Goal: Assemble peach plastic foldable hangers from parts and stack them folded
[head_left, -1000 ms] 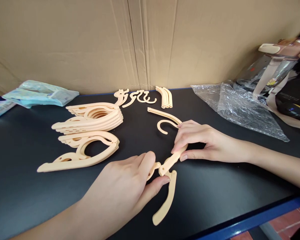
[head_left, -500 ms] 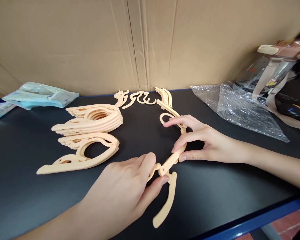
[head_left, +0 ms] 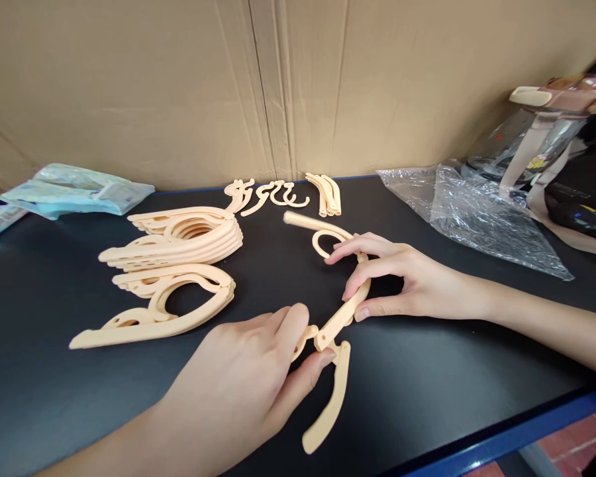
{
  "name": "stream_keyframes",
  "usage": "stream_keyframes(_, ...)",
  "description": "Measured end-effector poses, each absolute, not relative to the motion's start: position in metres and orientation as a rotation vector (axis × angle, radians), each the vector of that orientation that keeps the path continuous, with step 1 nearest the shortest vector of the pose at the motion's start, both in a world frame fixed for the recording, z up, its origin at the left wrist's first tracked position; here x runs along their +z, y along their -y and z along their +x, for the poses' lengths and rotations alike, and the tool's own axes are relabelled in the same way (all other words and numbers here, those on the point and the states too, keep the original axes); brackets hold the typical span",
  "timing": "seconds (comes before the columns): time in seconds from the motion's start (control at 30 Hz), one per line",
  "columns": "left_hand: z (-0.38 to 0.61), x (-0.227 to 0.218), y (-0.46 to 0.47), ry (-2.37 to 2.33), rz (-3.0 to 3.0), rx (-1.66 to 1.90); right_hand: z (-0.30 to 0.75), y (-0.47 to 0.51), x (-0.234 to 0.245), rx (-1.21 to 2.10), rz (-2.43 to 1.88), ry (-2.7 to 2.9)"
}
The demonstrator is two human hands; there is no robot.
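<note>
A cream folding clothes hanger (head_left: 344, 315) is held between both hands above the black table, its jointed arms partly unfolded. My left hand (head_left: 258, 371) pinches its near end, with the thumb under the joint and the other fingers mostly hidden. Near that thumb a curved arm piece (head_left: 330, 404) hangs toward me. My right hand (head_left: 397, 275) grips the middle and far part between thumb and fingers. The far arm (head_left: 312, 222) points left, slightly blurred, and a hook (head_left: 318, 245) curves out beside the right index finger.
Folded hangers lie in a large stack (head_left: 198, 242) and a smaller stack (head_left: 193, 318) on the left. Loose hooks (head_left: 278, 194) and arm pieces (head_left: 328, 194) lie by the cardboard (head_left: 179, 86). A tissue pack (head_left: 79, 192), clear plastic (head_left: 481, 218) and a strapped bottle (head_left: 546, 146) flank them.
The hanger's far arm has swung left, away from the loose arm pieces, and its hook has shifted slightly left. Both hands keep nearly the same place and grip.
</note>
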State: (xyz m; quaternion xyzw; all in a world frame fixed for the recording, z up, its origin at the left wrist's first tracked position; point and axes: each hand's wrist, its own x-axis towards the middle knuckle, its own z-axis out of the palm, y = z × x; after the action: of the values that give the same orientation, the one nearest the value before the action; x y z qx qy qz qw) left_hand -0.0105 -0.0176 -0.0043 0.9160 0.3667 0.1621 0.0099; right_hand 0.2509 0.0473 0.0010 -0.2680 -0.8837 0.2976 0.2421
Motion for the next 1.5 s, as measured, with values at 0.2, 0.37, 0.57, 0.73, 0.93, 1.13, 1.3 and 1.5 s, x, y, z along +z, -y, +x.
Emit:
stream_keyframes(0.2, -0.009, -0.0016, 0.016, -1.151, 2.928, 0.487, 0.2506, -0.0486, 0.0057, 0.854, -0.658, 2.442)
stream_keyframes(0.37, -0.0112, 0.0012, 0.0165, -1.166, 3.06, 0.434, 0.2504, -0.0511, 0.0057, 0.878, -0.625, 2.461)
stream_keyframes(0.57, -0.0101, -0.0007, 0.0168, -1.164, 3.018, 0.435, 0.2496, -0.0518, 0.0045, 0.961, -0.663, 2.421)
stream_keyframes(0.73, -0.0092, -0.0017, 0.0185, -1.19, 3.006, 0.408, 0.2487, -0.0522, 0.0043, 1.017, -0.653, 2.406)
stream_keyframes(0.93, -0.0103, -0.0027, 0.0178, -1.162, 3.01, 0.389, 0.2466, -0.0524, 0.0072, 1.055, -0.697, 2.421)
stream_keyframes(1.13, -0.0153, -0.0018, 0.0126, -1.106, 2.955, 0.365, 0.2463, -0.0514, 0.0074, 1.042, -0.684, 2.412)
stream_keyframes(1.3, -0.0152, -0.0006, 0.0096, -1.106, 2.909, 0.356, 0.2468, -0.0516, 0.006, 1.022, -0.705, 2.418)
stream_keyframes(1.5, -0.0121, 0.0018, 0.0127, -1.164, 2.864, 0.364, 0.2472, -0.0524, 0.0041, 1.001, -0.683, 2.411)
